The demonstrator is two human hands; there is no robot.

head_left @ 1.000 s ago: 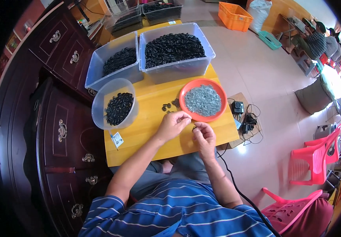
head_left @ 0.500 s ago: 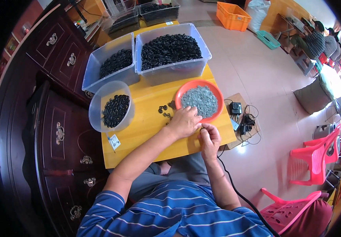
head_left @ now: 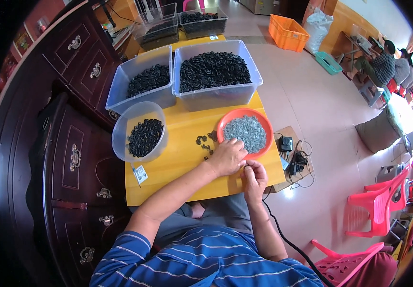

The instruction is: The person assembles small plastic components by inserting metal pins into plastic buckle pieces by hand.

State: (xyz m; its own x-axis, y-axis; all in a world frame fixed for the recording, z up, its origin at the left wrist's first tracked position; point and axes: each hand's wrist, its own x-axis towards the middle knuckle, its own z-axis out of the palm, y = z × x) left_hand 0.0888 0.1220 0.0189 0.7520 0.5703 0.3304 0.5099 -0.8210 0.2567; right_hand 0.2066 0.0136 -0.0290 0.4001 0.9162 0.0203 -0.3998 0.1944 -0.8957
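My left hand (head_left: 228, 157) reaches over the near rim of an orange-red round plate (head_left: 222, 116), its fingers bent and drawn together. Heaped in the plate are small greyish, clear-looking pieces (head_left: 244, 133). Just below the rim my right hand (head_left: 254, 182) pinches thumb against forefinger, close beside the left fingertips. Whatever small thing lies between the fingers is too small to make out. Left of the plate a few loose black ring-like parts (head_left: 201, 139) lie on the yellow table (head_left: 182, 177). Similar black pieces (head_left: 145, 137) fill the bottom of a round clear tub (head_left: 118, 138).
Two clear bins, the right one (head_left: 218, 98) and the left one (head_left: 115, 98), hold black parts behind the tub and plate. Dark drawers (head_left: 74, 158) border the table's left. Cables and a black device (head_left: 285, 143) sit at its right. Pink chairs (head_left: 371, 205) and seated people (head_left: 383, 64) are farther right.
The view has shifted slightly, so the table and bins appear a little lower. Both hands keep nearly the same place by the plate's near rim, fingertips close together.
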